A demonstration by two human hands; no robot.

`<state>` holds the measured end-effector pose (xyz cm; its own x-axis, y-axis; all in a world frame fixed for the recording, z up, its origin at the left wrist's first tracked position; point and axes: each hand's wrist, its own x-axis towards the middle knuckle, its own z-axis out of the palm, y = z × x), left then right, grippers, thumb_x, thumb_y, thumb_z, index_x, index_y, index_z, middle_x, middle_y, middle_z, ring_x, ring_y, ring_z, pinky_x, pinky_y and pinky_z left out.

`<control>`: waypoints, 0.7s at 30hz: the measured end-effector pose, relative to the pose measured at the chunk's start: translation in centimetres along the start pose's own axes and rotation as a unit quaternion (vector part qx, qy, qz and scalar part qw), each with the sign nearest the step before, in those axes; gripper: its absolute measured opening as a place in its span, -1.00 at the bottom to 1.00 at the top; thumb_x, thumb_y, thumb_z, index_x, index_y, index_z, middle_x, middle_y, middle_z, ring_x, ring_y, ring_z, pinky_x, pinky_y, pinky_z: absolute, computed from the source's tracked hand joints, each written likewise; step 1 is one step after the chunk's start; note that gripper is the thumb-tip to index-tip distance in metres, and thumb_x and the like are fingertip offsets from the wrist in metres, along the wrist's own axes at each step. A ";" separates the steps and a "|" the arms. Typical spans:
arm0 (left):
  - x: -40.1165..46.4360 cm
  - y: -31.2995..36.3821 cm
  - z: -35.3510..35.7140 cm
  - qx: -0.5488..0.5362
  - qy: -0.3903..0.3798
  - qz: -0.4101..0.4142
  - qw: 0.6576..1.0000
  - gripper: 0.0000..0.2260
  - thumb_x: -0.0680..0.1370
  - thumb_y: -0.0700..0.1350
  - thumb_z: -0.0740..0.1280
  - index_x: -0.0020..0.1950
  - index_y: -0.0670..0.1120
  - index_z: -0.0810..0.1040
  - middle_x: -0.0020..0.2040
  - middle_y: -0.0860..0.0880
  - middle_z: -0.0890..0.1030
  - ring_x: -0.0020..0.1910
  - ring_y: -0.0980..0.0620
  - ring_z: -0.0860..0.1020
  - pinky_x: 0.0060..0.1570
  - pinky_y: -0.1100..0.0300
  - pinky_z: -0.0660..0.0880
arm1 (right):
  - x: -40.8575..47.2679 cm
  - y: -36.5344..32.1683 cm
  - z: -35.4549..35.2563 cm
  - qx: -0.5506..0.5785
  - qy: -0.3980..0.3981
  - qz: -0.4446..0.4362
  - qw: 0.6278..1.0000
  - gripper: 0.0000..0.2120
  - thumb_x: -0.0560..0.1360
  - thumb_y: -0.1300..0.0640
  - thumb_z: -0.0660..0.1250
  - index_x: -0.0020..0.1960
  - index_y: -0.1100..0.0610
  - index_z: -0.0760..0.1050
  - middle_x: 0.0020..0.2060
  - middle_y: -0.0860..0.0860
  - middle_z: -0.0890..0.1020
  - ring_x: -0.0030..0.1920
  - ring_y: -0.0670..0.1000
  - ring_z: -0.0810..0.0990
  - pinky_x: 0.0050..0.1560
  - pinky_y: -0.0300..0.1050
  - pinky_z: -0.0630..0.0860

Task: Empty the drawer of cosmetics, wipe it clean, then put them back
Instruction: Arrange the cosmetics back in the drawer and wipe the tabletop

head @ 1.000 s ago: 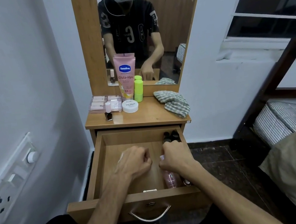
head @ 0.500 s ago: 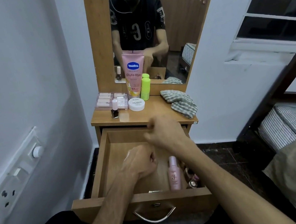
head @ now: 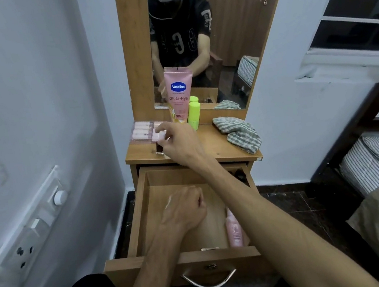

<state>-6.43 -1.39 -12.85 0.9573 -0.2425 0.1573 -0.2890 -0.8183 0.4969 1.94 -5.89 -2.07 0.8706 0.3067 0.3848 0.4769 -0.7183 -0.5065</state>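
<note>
The wooden drawer (head: 139,212) stands pulled out below the dresser top (head: 218,146). My left hand (head: 184,210) rests curled inside it, with a sliver of something white (head: 169,201) showing at its far side. My right hand (head: 180,142) reaches over the dresser top and pinches the pale pink cap of a small dark nail polish bottle (head: 159,148) standing near the front left edge. A pink bottle (head: 234,230) lies along the drawer's right side, and dark bottles (head: 240,174) sit in its back right corner, mostly hidden by my forearm.
On the dresser top stand a pink Vaseline tube (head: 179,91), a lime green bottle (head: 194,116) and a clear box of pink tubes (head: 142,131); a checked cloth (head: 240,132) lies at the right. A mirror rises behind. A bed frame (head: 359,121) is to the right.
My right hand has risen out of the drawer's right side and moved up and left onto the dresser top. My left hand has stayed curled in the drawer.
</note>
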 end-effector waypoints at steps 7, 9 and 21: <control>0.3 0.2 -0.2 0.058 -0.014 -0.008 0.998 -0.90 0.49 -0.11 0.25 -0.18 -0.05 0.53 -0.09 -0.03 0.66 -0.09 -0.08 0.60 -0.20 0.16 0.41 | -5.8 4.7 -6.4 0.010 -0.022 0.044 0.999 -0.84 0.47 0.13 0.49 0.04 0.00 0.63 -0.26 -0.14 0.70 -0.26 -0.21 0.65 -0.24 -0.29 0.51; 0.3 0.4 -0.1 0.069 -0.011 -0.005 0.998 -0.90 0.50 -0.10 0.24 -0.22 -0.03 0.47 -0.08 -0.06 0.67 -0.06 -0.13 0.61 -0.17 0.10 0.48 | -7.9 6.5 -7.6 -0.010 -0.037 0.055 0.998 -0.94 0.49 0.16 0.45 -0.07 0.03 0.63 -0.30 -0.12 0.70 -0.30 -0.20 0.65 -0.23 -0.22 0.54; -0.1 0.2 0.1 0.066 0.008 -0.005 0.998 -0.76 0.59 -0.08 0.19 -0.07 -0.12 0.62 -0.05 -0.10 0.68 -0.05 -0.14 0.64 0.00 -0.01 0.57 | -11.0 11.4 -6.5 -0.190 -0.169 0.081 0.964 -0.87 0.39 0.23 0.43 -0.20 0.03 0.71 -0.14 -0.06 0.65 -0.06 0.02 0.61 -0.12 -0.03 0.55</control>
<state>-6.56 -1.63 -12.84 0.9596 -0.2261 0.1675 -0.2746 -0.8823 0.3823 -2.94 -21.55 -7.03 0.9502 0.3111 0.0187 0.3086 -0.9308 -0.1960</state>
